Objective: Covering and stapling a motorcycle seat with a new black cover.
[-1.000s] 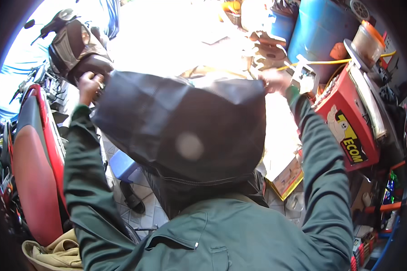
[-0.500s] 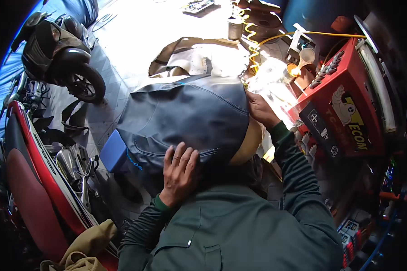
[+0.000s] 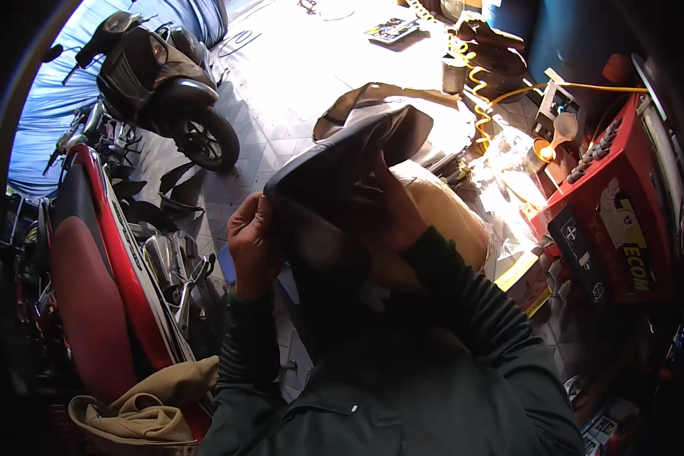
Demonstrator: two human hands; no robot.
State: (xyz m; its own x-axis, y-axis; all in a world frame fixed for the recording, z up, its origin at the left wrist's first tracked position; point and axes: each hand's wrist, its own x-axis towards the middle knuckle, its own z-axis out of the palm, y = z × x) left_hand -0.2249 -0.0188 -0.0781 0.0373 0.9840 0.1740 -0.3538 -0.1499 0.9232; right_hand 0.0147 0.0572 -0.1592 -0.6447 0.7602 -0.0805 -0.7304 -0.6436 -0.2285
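Observation:
I hold a black vinyl seat cover point(image 3: 334, 190) up in front of my chest, folded over a tan foam seat pad point(image 3: 448, 220). My left hand point(image 3: 252, 239) pinches the cover's left edge between thumb and fingers. My right hand point(image 3: 391, 205) presses on the cover from the right, against the foam, with its fingers curled into the fold. Both forearms wear dark green ribbed sleeves.
A red motorcycle point(image 3: 99, 281) with a beige cloth point(image 3: 144, 403) stands close on my left, a black scooter point(image 3: 159, 83) farther back. On the right are a red box point(image 3: 615, 220), a yellow coiled hose point(image 3: 475, 83) and scattered tools on the sunlit tile floor point(image 3: 296, 68).
The cover was stretched wide overhead a second ago. It has come down and folded narrower; my left hand moved from its flat surface to gripping its left edge.

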